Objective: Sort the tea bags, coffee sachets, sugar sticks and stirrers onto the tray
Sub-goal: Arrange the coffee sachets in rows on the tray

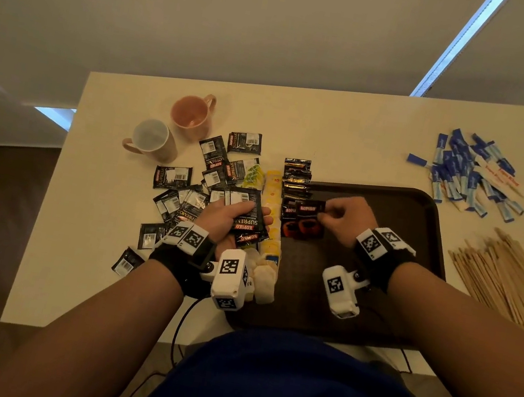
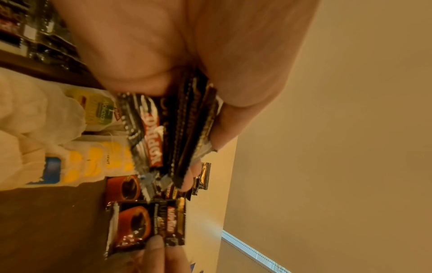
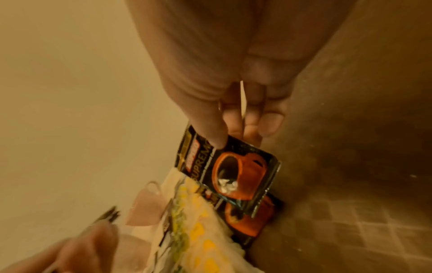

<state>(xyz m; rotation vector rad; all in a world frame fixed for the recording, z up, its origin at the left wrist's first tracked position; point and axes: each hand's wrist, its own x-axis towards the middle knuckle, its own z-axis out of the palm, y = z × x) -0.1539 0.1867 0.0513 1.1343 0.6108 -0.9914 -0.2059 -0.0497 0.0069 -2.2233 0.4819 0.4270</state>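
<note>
My left hand (image 1: 233, 217) grips a stack of black coffee sachets (image 1: 248, 218) (image 2: 168, 133) just left of the dark tray (image 1: 401, 207). My right hand (image 1: 340, 216) pinches one coffee sachet (image 1: 307, 221) (image 3: 230, 170) by its corner, low over the tray's left side, above another sachet (image 3: 253, 219) that lies there. A column of tea bags (image 1: 270, 220) (image 2: 93, 157) runs along the tray's left edge. More coffee sachets (image 1: 185, 192) lie scattered on the table at the left. Blue and white sugar sticks (image 1: 469, 174) and wooden stirrers (image 1: 507, 277) lie in heaps right of the tray.
Two mugs, one pink (image 1: 193, 114) and one pale (image 1: 154, 140), stand at the back left of the cream table (image 1: 335, 124). Gold and black sachets (image 1: 296, 174) lie in a row at the tray's far left corner. A cable (image 1: 178, 326) hangs off the near table edge.
</note>
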